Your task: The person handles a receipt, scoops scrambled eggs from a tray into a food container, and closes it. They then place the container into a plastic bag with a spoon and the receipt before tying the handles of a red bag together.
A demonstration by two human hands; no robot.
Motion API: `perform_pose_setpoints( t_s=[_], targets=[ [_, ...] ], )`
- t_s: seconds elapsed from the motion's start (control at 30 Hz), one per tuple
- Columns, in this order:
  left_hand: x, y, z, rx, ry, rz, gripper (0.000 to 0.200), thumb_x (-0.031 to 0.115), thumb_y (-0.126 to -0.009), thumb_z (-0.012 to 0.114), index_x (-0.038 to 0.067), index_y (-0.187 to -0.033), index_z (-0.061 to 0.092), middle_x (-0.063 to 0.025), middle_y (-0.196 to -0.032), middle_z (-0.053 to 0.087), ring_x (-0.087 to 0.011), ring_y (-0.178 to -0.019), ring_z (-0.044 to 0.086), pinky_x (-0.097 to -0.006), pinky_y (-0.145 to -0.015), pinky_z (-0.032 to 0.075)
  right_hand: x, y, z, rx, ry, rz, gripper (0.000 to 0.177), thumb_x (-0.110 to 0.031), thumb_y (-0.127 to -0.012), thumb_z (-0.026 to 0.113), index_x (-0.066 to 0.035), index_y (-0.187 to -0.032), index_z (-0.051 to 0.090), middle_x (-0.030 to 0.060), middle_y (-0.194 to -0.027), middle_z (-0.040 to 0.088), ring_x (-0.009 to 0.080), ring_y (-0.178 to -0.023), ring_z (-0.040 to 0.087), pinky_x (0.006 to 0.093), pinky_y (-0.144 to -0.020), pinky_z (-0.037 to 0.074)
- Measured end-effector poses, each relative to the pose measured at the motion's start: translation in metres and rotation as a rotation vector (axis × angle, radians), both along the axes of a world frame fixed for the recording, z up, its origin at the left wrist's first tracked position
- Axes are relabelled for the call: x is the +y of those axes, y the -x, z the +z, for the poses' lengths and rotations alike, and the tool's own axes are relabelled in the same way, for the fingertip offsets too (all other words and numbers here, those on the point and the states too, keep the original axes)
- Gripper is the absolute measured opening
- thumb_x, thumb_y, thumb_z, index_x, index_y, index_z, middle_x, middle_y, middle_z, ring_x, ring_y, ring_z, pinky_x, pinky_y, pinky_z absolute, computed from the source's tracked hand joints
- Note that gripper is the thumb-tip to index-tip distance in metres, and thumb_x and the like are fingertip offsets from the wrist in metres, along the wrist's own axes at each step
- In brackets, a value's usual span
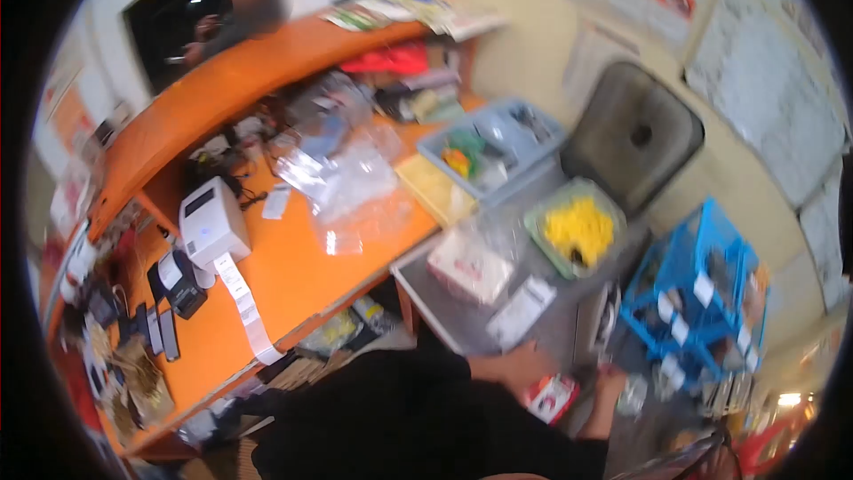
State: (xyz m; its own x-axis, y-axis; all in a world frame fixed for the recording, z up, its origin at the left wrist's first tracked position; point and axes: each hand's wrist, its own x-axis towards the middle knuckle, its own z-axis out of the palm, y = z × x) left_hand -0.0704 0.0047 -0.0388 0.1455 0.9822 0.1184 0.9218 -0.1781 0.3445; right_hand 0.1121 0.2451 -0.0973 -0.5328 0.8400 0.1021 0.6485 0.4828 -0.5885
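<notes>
Black sleeve (400, 409) extends rightward; left hand (526, 366), right hand (609, 382) flank packet (553, 398); can't tell either grip.

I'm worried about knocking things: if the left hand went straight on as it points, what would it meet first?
Probably the red-and-white packet, close beside the left hand; blur and unclear depth hide whether they already touch.

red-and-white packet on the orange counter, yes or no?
No: the red-and-white packet shows between the left hand and right hand, away from the orange counter.
</notes>
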Motion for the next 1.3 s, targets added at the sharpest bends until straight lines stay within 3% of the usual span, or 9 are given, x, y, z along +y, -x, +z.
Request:
perform_pose_setpoints(
  t_s=[0.07,0.13,0.2,0.3,0.5,0.73,0.93,1.1,1.3],
  targets=[
    [0.002,0.006,0.007,-0.196,-0.01,0.002,0.089,0.053,-0.045,0.081,0.01,-0.118,0.053,-0.011,-0.109,0.058,-0.0293,-0.103,0.054,-0.0448,-0.081,0.038,-0.004,-0.01,-0.004,-0.233,-0.347,0.001,0.031,-0.033,-0.076,0.066,-0.002,-0.074,0.07,0.0207,-0.073,0.065,0.0392,-0.067,0.063,0.0474,-0.062,0.05],
    [0.003,0.005,0.011,-0.165,0.02,0.028,0.081,0.049,-0.047,0.081,0.01,-0.112,0.054,-0.0098,-0.105,0.059,-0.0274,-0.101,0.056,-0.044,-0.081,0.037,-0.02,-0.016,-0.004,-0.491,-0.255,0.06,0.039,-0.04,-0.077,0.067,-0.001,-0.077,0.07,0.019,-0.07,0.065,0.0357,-0.068,0.065,0.0435,-0.063,0.05],
    [0.007,0.005,0.009,-0.119,0.016,0.032,0.079,0.048,-0.048,0.08,0.009,-0.111,0.054,-0.0099,-0.103,0.059,-0.0271,-0.099,0.056,-0.0431,-0.081,0.037,-0.051,-0.01,0.028,0.06,0.361,-0.175,0.031,-0.033,-0.08,0.07,-0.002,-0.081,0.072,0.0059,-0.069,0.066,0.0146,-0.064,0.061,0.0318,-0.062,0.047],
    [0.007,0.003,-0.007,-0.147,-0.065,0.005,0.091,0.055,-0.047,0.078,0.006,-0.119,0.052,-0.0087,-0.103,0.054,-0.0251,-0.097,0.052,-0.0403,-0.083,0.034,-0.074,-0.005,0.055,0.542,0.719,-0.064,0.019,-0.013,-0.084,0.068,0.001,-0.097,0.068,0.0066,-0.088,0.068,0.0133,-0.075,0.063,0.0272,-0.068,0.051],
    [0.008,0.005,0.008,-0.161,-0.043,0.005,0.095,0.052,-0.045,0.08,0.002,-0.12,0.05,-0.01,-0.109,0.054,-0.0257,-0.101,0.051,-0.0396,-0.088,0.033,-0.098,0.006,0.049,0.517,0.978,-0.066,0.043,-0.002,-0.076,0.072,0.0,-0.116,0.055,0.0064,-0.093,0.067,0.0142,-0.089,0.061,0.0258,-0.08,0.049],
    [0.01,0.002,0.003,-0.09,-0.111,0.012,0.095,0.052,-0.044,0.078,0.004,-0.121,0.051,-0.0088,-0.104,0.055,-0.0243,-0.098,0.052,-0.0407,-0.086,0.035,-0.096,0.003,0.034,0.282,0.296,0.186,0.023,-0.014,-0.079,0.07,-0.008,-0.1,0.065,0.0146,-0.113,0.061,0.0298,-0.105,0.057,0.0381,-0.091,0.044],
    [0.002,0.005,0.002,-0.103,-0.09,0.047,0.105,0.062,-0.046,0.077,0.002,-0.127,0.047,-0.0123,-0.121,0.053,-0.0283,-0.111,0.05,-0.0478,-0.093,0.033,-0.094,0.022,0.082,-0.49,-0.052,0.378,0.038,-0.04,-0.093,0.048,-0.009,-0.098,0.069,0.0152,-0.112,0.062,0.035,-0.098,0.061,0.0449,-0.082,0.048],
    [-0.043,0.019,0.031,-0.163,-0.345,0.251,0.087,0.065,-0.064,0.067,0.006,-0.126,0.052,-0.0139,-0.126,0.053,-0.0322,-0.119,0.047,-0.0527,-0.102,0.029,-0.116,0.075,0.142,0.057,0.047,0.539,0.022,-0.021,-0.092,0.054,-0.003,-0.097,0.067,0.0159,-0.101,0.064,0.0308,-0.092,0.063,0.0364,-0.081,0.048],
    [-0.18,0.186,0.036,0.065,-0.651,1.02,0.028,0.007,-0.076,0.066,0.004,-0.102,0.058,-0.0161,-0.1,0.061,-0.0364,-0.097,0.057,-0.0467,-0.086,0.044,-0.153,0.15,0.155,0.29,0.059,0.677,0.012,-0.007,-0.087,0.058,-0.002,-0.094,0.066,0.0138,-0.093,0.066,0.0294,-0.086,0.064,0.0353,-0.079,0.048]
  ],
)
